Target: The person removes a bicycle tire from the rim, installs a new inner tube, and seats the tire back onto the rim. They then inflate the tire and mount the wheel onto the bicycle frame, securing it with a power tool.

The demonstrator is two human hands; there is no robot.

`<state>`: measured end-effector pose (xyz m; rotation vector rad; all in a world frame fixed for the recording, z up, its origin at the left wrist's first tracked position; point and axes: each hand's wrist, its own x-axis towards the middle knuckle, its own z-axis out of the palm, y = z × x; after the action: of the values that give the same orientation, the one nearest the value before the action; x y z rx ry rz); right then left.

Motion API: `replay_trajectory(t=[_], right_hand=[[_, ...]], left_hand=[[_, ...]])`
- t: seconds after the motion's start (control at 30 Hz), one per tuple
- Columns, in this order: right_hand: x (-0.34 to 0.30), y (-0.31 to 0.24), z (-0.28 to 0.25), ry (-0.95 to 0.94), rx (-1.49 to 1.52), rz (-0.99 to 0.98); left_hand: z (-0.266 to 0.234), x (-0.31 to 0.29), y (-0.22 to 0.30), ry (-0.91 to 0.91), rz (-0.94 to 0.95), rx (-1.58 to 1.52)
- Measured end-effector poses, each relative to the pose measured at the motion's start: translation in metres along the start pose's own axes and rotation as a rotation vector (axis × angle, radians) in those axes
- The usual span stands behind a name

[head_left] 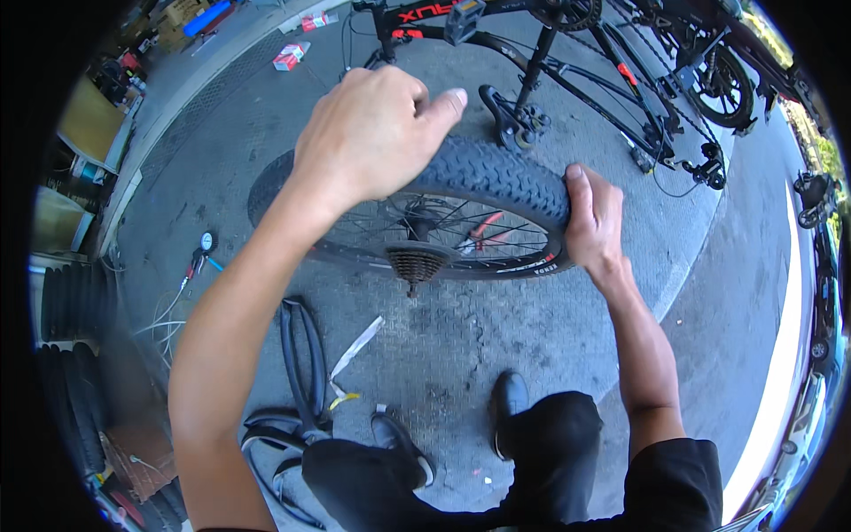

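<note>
A bicycle wheel (510, 182) with a black knobby tire is tilted in front of me, its rear cassette (417, 262) toward me. My right hand (596, 217) grips the tire at the wheel's right side, thumb on the tread. Over the upper left of the tire is my left hand (377, 133), fingers curled and thumb sticking out to the right. Its fingertips are hidden, so I cannot tell whether it holds the tire. Red-handled pliers (483, 228) show through the spokes, on the ground.
Beyond the wheel, a black bicycle frame (487, 40) stands upside down, its saddle (496, 111) on the ground. Black inner tubes (303, 355) and a whitish strip (357, 346) lie near my feet. An air gauge (207, 241) with a hose is at left. Tires (71, 297) are stacked far left.
</note>
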<state>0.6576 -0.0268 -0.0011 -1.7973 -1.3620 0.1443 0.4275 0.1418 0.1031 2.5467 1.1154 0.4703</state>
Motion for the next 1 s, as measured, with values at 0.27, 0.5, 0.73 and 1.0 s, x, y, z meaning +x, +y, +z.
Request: replay_trajectory(t=[0.27,0.5,0.73,1.0], right_hand=[[-0.064,-0.013,-0.05,-0.216,0.077,-0.011],[-0.104,-0.081,-0.108,-0.517,-0.032,0.215],[-0.114,-0.122,-0.335,-0.497,-0.212,0.625],[-0.115,-0.101,-0.596,-0.394,-0.514,0.968]], left_hand=[[0.012,0.015,0.035,-0.074,0.232,-0.094],[0.002,-0.039,0.087,0.065,0.148,-0.093],[0.004,-0.167,0.196,-0.174,-0.772,-0.386],[0.121,-0.14,0.325,-0.316,-0.924,-0.703]])
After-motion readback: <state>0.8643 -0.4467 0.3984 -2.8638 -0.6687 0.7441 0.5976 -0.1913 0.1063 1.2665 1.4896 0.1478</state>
